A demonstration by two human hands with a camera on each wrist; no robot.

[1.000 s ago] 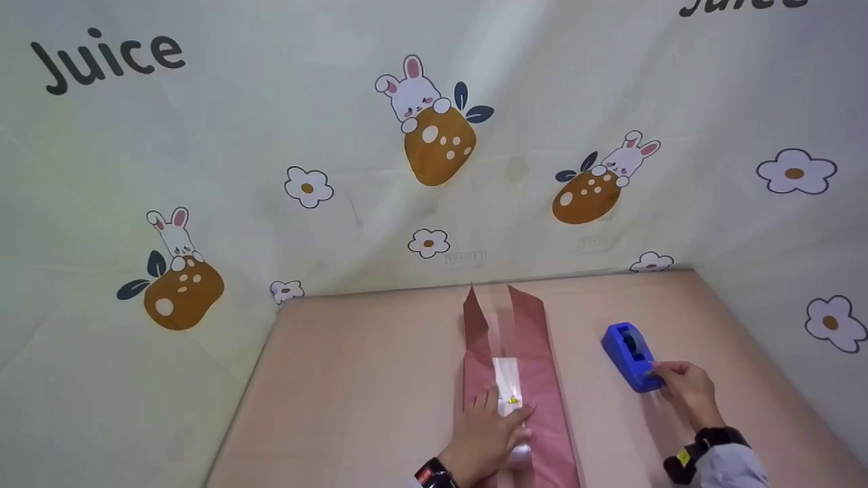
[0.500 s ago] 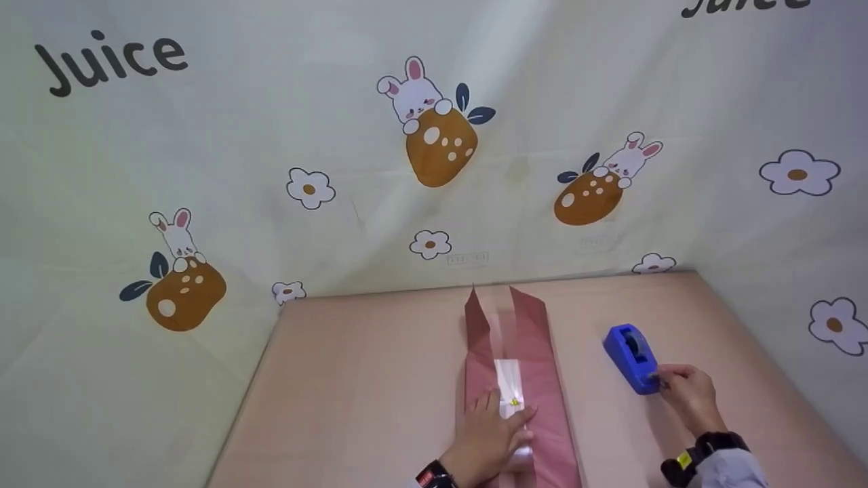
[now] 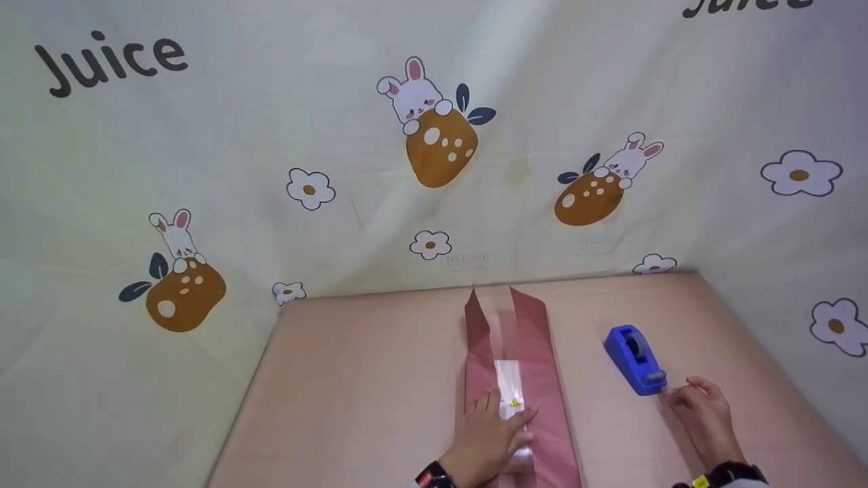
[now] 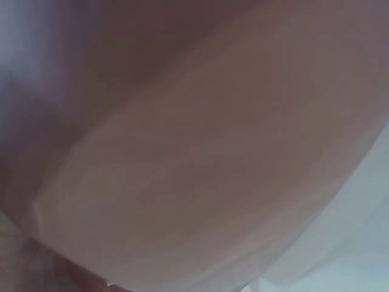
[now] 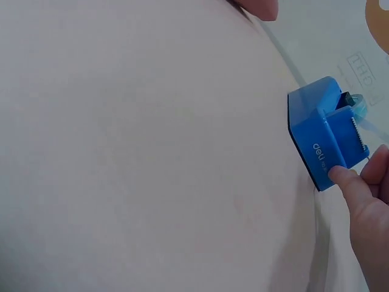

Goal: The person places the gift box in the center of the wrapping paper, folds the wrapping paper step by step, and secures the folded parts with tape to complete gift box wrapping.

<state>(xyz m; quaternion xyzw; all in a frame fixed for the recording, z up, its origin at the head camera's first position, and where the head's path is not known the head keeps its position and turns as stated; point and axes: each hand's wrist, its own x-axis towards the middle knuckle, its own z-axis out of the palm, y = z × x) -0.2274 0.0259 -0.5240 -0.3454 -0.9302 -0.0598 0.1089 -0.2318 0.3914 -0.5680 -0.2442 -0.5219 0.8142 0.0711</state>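
A long sheet of dusty-pink paper (image 3: 539, 379) lies folded inward from both sides, its far ends standing up as points. In the gap shows a shiny white strip (image 3: 507, 376) with a small yellow bit on it. My left hand (image 3: 485, 434) rests across paper and strip, fingers spread and nearly straight. A blue tape dispenser (image 3: 630, 359) stands to the right. One digit of my right hand (image 3: 705, 413) reaches its front end, and in the right wrist view it appears to touch the front face (image 5: 328, 149). The other fingers are curled; whether they hold tape is unclear.
The pinkish-tan tabletop (image 3: 359, 379) ends at a pale curtain (image 3: 325, 122) printed with rabbits and flowers, which stands behind and at both sides. The left wrist view is blurred and close up. A pink paper tip (image 5: 261, 7) shows at the right wrist view's top.
My right hand has shifted right and downward from the dispenser's cutting end, where its fingertips were pinched together. My left hand, the paper and the dispenser stay practically in place.
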